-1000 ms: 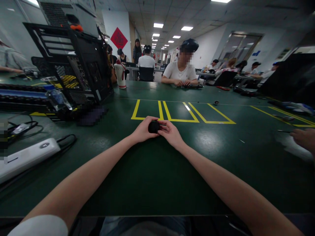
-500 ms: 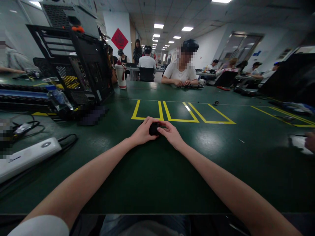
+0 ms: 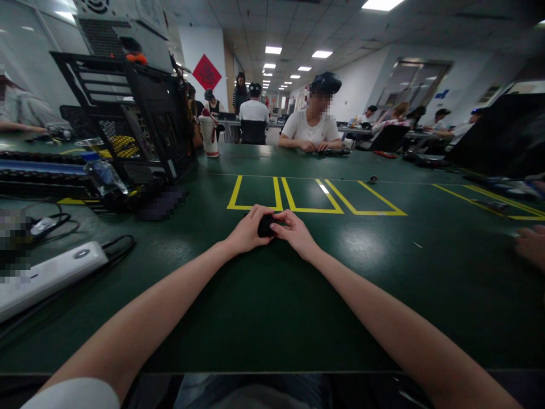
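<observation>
Between my hands is a small dark rounded object (image 3: 264, 226), mostly covered by fingers; its kind I cannot make out. My left hand (image 3: 249, 230) curls around its left side, thumb toward me and fingers over the far side. From the right, my right hand (image 3: 294, 232) grips it with thumb and fingers. Both hands are low over the green table (image 3: 264, 307), just on my side of the yellow tape outlines (image 3: 255, 208).
On the left stand an open black computer case (image 3: 140, 113), a plastic bottle (image 3: 102, 173) and a white power strip (image 3: 55, 278). A paper cup (image 3: 209, 135) is farther back. Across the table sits a person (image 3: 313, 125). Another person's hand (image 3: 531, 244) reaches in at the right edge.
My hands keep their hold on the dark object with barely any movement. At the right edge, the other person's hand has shifted left, and the white item beside it no longer shows.
</observation>
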The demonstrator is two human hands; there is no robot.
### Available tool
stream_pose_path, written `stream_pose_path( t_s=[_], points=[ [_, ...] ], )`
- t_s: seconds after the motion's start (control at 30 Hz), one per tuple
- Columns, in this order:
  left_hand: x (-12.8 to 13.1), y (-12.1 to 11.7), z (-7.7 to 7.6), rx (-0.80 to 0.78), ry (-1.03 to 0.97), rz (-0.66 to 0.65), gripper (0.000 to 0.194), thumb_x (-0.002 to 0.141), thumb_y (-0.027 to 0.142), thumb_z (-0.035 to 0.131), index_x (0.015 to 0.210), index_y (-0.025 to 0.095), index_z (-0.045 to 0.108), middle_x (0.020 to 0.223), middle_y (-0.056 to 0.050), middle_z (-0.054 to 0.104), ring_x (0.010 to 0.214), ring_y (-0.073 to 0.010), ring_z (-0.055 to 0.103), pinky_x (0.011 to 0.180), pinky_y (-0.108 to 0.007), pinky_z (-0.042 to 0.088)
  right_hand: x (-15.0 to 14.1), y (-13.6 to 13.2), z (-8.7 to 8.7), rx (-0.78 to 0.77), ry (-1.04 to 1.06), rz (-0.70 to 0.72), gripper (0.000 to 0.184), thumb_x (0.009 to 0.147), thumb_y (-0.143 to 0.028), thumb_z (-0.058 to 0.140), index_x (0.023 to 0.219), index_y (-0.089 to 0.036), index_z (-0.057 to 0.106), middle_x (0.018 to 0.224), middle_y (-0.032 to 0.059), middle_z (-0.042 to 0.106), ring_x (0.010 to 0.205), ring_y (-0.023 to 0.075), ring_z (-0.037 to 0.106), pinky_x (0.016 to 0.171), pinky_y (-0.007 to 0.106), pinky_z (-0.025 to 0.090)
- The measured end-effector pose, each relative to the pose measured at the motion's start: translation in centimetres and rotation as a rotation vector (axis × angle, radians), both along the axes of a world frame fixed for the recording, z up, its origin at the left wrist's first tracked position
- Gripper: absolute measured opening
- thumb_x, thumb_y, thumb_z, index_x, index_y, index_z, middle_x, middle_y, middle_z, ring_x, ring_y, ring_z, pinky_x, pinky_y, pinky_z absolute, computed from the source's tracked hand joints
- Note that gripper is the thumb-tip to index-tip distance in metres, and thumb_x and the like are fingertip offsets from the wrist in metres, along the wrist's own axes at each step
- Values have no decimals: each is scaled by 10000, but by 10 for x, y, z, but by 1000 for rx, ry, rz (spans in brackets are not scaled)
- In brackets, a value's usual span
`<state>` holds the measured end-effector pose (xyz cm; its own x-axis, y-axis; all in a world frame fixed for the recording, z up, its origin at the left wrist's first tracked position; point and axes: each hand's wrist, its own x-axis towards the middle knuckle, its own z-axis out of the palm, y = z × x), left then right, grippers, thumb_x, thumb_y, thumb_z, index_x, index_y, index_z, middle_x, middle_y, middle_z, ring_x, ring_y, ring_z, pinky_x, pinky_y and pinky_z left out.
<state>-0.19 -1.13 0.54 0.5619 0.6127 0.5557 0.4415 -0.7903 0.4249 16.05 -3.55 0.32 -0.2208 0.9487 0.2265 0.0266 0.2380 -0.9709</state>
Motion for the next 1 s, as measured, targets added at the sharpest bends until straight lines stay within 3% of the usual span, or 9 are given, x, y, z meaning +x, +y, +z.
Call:
stream_pose_path(
  t_s=[0.23,0.43,0.7,0.83,1.0],
  points=[
    [1,1,-2,2,10,17,602,617,158,635,1136,235,341,1100,-40,400,1039,-209,438,874,-383,414,2,4,-5,-42,-18,17,334,712,-299,575,1025,-213,498,1055,48,523,895,157,551,808,378,458],
    [0,2,-3,-25,-16,13,588,611,153,632,1122,236,352,1095,-35,403,1016,-203,454,857,-373,423,4,1,-3,-1,57,65,316,654,-218,637,942,-205,507,1009,23,543,973,150,532,897,359,406],
    [1,0,0,-54,-30,8,583,608,165,639,1115,243,362,1089,-33,405,1013,-208,460,850,-387,426,2,3,-5,-12,20,-14,307,689,-309,602,969,-217,516,1015,28,545,959,157,530,861,377,432],
    [1,1,0,-57,-30,13,587,601,161,644,1111,244,366,1084,-29,404,1012,-208,459,854,-390,425,4,3,-4,-34,-7,26,343,705,-286,585,1033,-217,510,1066,41,540,975,169,535,889,398,412],
    [1,0,0,-49,-32,0,573,612,149,628,1114,240,366,1088,-31,403,1006,-200,457,844,-369,428,4,1,-2,12,52,78,321,659,-201,629,948,-215,491,1071,20,526,981,162,546,886,368,427]
  ],
)
